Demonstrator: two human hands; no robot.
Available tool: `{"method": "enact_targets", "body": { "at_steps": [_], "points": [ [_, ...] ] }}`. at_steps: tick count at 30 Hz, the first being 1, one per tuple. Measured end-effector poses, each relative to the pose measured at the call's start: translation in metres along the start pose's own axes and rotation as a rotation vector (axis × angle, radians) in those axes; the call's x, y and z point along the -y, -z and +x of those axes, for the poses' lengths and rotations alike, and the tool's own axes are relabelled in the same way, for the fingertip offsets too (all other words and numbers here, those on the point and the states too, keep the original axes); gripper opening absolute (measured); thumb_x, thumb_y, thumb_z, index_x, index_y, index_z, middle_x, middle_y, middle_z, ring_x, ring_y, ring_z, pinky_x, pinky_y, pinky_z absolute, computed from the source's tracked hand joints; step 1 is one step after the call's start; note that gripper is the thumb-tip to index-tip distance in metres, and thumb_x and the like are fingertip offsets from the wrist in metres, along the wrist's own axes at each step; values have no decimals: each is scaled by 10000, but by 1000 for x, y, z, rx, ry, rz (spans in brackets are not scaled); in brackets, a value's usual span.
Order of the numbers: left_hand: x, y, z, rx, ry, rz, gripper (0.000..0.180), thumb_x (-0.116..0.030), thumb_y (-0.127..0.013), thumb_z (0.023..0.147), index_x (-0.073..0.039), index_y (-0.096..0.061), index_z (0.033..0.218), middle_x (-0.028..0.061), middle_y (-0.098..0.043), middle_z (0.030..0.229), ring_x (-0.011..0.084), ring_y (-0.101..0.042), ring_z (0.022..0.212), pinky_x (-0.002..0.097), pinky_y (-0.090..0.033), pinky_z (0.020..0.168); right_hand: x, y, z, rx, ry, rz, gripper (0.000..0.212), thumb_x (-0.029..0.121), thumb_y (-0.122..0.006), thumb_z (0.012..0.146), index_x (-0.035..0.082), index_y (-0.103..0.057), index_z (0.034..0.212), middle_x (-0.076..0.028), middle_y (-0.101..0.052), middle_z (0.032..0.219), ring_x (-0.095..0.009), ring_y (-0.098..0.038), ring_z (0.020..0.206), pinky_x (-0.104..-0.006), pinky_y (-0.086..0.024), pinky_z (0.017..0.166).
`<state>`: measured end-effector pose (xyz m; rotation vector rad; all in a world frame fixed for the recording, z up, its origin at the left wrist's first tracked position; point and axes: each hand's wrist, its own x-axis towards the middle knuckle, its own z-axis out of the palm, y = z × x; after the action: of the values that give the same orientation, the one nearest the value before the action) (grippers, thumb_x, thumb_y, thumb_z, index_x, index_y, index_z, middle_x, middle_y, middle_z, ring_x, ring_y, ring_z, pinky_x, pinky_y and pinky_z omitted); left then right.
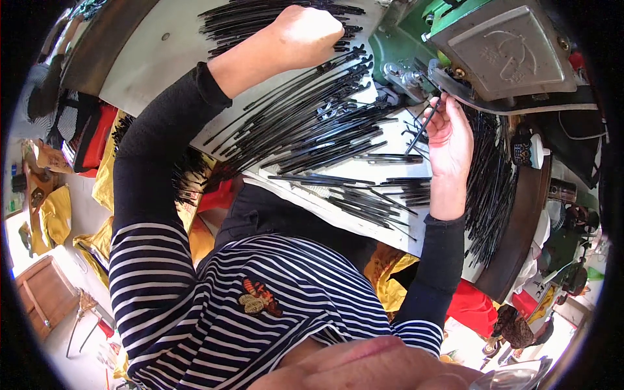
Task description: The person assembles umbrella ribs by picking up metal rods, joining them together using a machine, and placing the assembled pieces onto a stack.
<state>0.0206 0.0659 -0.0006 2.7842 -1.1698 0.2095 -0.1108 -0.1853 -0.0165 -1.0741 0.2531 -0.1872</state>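
Many thin black umbrella ribs (305, 123) lie in loose rows across a pale worktable. At the far side, my left hand (307, 38) is closed in a fist above a pile of them; its fingertips are turned away, so what it may hold is hidden. My right hand (450, 140) pinches a single black umbrella rib (421, 130) between thumb and fingers, tilted. Its upper end is close to the metal working parts (406, 77) of a green machine (448, 26). More ribs lie under and beside my right wrist.
A grey metal cover plate (513, 52) fronts the machine, with a curved bar beneath it. Dense ribs (491, 188) line the table's right side, along a dark raised edge (520, 240). Yellow sacks (104, 169) and red cloth stand at the left. A wooden stool (49, 292) is farther off.
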Motion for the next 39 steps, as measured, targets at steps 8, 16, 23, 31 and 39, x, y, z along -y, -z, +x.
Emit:
{"method": "enact_targets", "body": {
  "at_steps": [8,16,23,31,39],
  "points": [
    [-2,-1,-3,-228,-141,-73,137,-180,-558,769,-51,-602,786,116,-616,734,292,-608,739,382,-488,662,3,-7,-6,71,-117,-132,189,153,-523,896,1,-578,994,-104,-628,805,-151,-610,597,-220,-496,523],
    [-33,6,14,39,-121,-794,247,-176,-652,790,-1,-635,964,64,-628,723,95,-582,593,237,-473,586,3,-39,-23,308,-224,-566,261,167,-506,898,-24,-552,1070,-58,-597,758,-74,-531,501,-173,-417,459],
    [-47,6,18,81,-68,-954,271,-181,-641,805,35,-628,968,57,-631,744,78,-572,592,218,-466,574,6,-36,-24,299,-211,-576,265,168,-508,899,-20,-546,1082,-63,-597,754,-73,-526,490,-176,-403,441],
    [-50,1,21,48,-55,-996,279,-188,-623,827,41,-618,985,70,-633,777,87,-582,592,213,-472,572,7,-35,-23,299,-195,-540,264,160,-497,904,-25,-541,1088,-71,-597,750,-74,-519,478,-178,-394,427],
    [-51,0,24,15,-91,-932,274,-195,-629,815,29,-632,972,77,-638,769,97,-606,606,232,-486,597,9,-35,-20,285,-179,-612,273,166,-501,903,-28,-545,1090,-77,-609,757,-75,-520,470,-179,-390,425]
  ]
}}
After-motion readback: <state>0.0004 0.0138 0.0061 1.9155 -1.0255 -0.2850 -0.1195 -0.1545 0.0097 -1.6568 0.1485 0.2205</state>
